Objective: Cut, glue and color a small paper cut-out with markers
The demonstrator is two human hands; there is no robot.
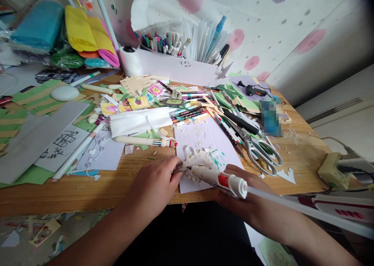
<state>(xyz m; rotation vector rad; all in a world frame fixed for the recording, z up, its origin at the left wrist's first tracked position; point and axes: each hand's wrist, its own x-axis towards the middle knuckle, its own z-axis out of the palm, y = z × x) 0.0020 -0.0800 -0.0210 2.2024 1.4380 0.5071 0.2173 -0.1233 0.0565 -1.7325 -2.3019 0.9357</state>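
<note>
White paper piece sits pinched in the left hand's [159, 182] fingers [174, 177], knuckles up.

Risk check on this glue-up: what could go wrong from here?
Burn: the left hand pinches a small piece right by the nozzle of the glue gun; if it's hot, a slip could touch skin.

Stray glue: it could drip onto the white sheet and bond loose scraps there.

Snag: the long glue stick juts out over the right forearm, so a bump might swing the nozzle.
</note>
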